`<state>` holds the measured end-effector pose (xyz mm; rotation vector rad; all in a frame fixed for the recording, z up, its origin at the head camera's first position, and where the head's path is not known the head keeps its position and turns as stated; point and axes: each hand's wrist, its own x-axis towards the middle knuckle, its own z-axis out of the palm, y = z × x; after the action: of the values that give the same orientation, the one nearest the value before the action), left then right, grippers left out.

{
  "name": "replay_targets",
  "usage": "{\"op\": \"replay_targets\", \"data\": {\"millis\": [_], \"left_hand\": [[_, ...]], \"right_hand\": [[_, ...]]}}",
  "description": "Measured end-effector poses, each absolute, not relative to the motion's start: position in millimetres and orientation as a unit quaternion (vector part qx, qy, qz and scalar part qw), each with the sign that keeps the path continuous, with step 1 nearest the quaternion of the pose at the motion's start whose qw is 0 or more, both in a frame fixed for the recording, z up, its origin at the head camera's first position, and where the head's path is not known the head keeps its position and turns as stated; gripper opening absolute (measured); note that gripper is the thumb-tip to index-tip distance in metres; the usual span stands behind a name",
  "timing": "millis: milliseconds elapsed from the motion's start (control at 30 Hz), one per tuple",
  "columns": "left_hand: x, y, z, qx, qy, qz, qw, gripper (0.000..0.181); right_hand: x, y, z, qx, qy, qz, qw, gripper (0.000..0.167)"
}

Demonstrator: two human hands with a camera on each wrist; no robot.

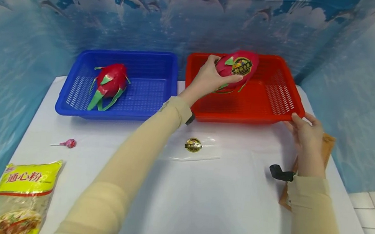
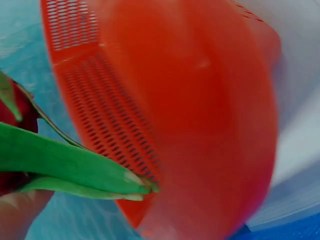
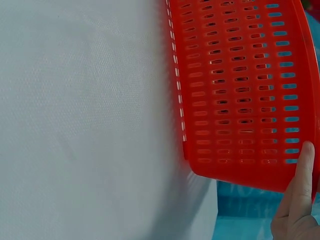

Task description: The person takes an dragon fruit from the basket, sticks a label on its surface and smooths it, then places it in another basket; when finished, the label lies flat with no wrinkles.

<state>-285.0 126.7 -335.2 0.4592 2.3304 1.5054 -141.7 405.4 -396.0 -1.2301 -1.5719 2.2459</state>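
Note:
Over the red basket (image 1: 243,117), my left hand (image 1: 210,79) grips a dragon fruit (image 1: 240,61) with a round black-and-gold sticker facing up. Its long green leaf (image 2: 65,157) stretches across the left wrist view, with the basket behind. My right hand (image 1: 308,134) pinches the basket's near right corner, thumb on top of the rim and other fingers partly hidden below. In the right wrist view, extended fingers (image 3: 306,170) lie against the slotted red wall (image 3: 235,100). A second dragon fruit (image 1: 111,79) lies in the blue basket (image 1: 147,87) to the left.
A flat clear plastic bag (image 1: 211,152) with a round label lies before the red basket. A pink lollipop (image 1: 70,143) and a yellow-topped food packet (image 1: 22,191) are at left. Under my right forearm is a brown package (image 1: 327,146). Dolphin-print curtains (image 1: 184,20) surround the table.

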Motion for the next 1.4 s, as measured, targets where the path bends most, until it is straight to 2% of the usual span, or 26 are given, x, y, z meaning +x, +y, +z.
{"op": "replay_targets", "data": {"millis": [400, 633, 867, 1100, 1200, 1400], "left_hand": [[-281, 158, -372, 0.218, 0.894, 0.358, 0.159, 0.089], [-275, 170, -383, 0.239, 0.917, 0.260, 0.185, 0.100], [-276, 172, -392, 0.263, 0.922, 0.215, 0.184, 0.093], [-279, 159, -380, 0.269, 0.919, 0.170, 0.234, 0.097], [-278, 151, -375, 0.254, 0.928, 0.135, 0.238, 0.093], [-278, 139, -374, 0.255, 0.935, 0.126, 0.213, 0.061]], "right_hand": [[-140, 404, -398, -0.411, -0.540, 0.732, 0.064, 0.093], [-139, 405, -399, -0.408, -0.538, 0.734, 0.073, 0.090], [-140, 404, -401, -0.399, -0.541, 0.735, 0.086, 0.086], [-139, 403, -402, -0.395, -0.542, 0.736, 0.095, 0.084], [-138, 402, -402, -0.396, -0.543, 0.734, 0.095, 0.084], [-138, 403, -403, -0.396, -0.540, 0.736, 0.096, 0.085]]}}
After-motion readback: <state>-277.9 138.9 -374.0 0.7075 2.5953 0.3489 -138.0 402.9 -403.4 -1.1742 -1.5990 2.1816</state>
